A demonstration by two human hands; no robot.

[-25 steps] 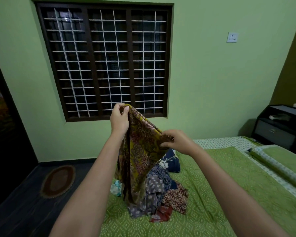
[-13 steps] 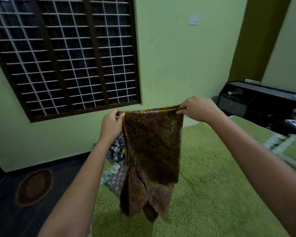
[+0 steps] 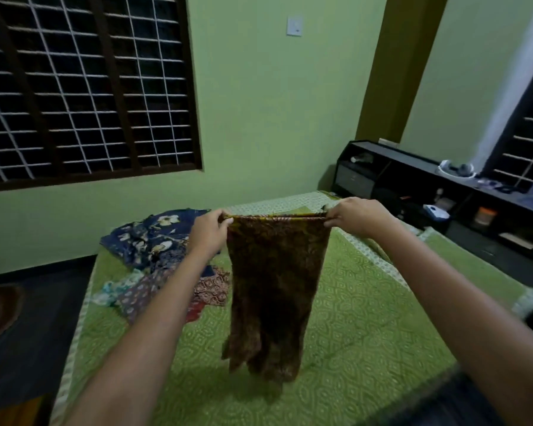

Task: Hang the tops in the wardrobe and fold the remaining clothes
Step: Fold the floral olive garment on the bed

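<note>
The brown patterned garment (image 3: 274, 290) looks light, limp cloth, best taken along its top hem, where it already is. The left hand (image 3: 208, 233) pinches one hem corner and the right hand (image 3: 359, 217) the other, stretching the hem taut between the two grips. The rest hangs straight below, over the green bed (image 3: 366, 327). Beyond the left grip lies the pile of clothes (image 3: 154, 250).

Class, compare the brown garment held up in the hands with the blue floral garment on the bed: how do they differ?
The brown garment hangs stretched between the left hand and right hand; the blue floral garment lies crumpled on the bed. One is brown-yellow, the other dark blue with pale flowers. Both are patterned cloth.
</note>
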